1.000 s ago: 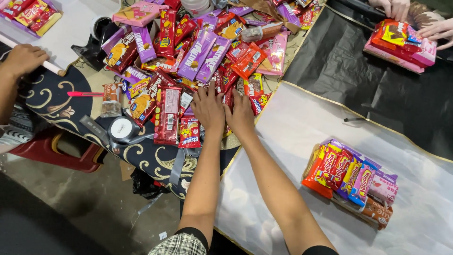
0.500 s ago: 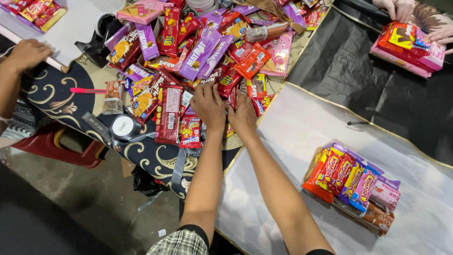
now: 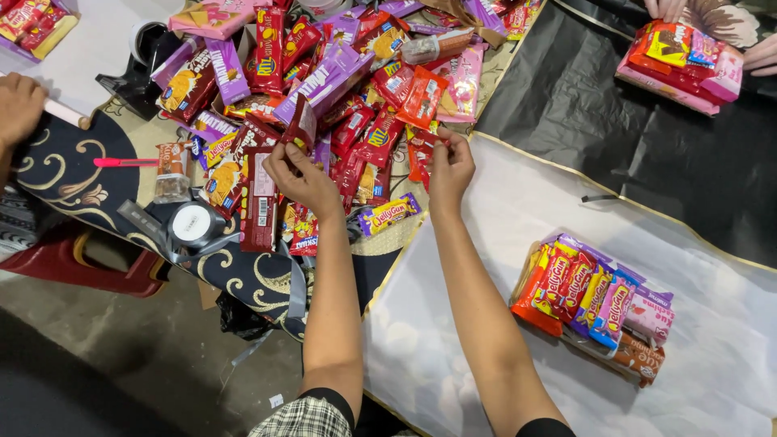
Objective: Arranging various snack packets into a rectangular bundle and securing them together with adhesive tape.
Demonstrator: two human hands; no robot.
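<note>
Forearms rise from the frame's bottom edge. Left hand (image 3: 301, 174) pinches a dark red snack packet (image 3: 301, 123) upright at centre; right hand (image 3: 450, 166) pinches a small red wrapper (image 3: 422, 154) beside it. Beyond, the snack pile (image 3: 340, 73) covers the desk (image 3: 65, 174) at upper centre.

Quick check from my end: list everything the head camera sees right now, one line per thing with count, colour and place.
Snack packet pile: too many to count, red, purple, pink, orange, top centre.
Bundled packets: one stack, mixed colours, on white sheet, lower right.
Second bundle: one, red and pink, on black sheet, top right, other people's hands beside it.
Tape roll: one, grey-white, left of pile.
Pink pen: one, on patterned cloth.
Another person's hand: one, far left edge.
Left hand: holds a dark red packet.
Right hand: pinches a red packet.
</note>
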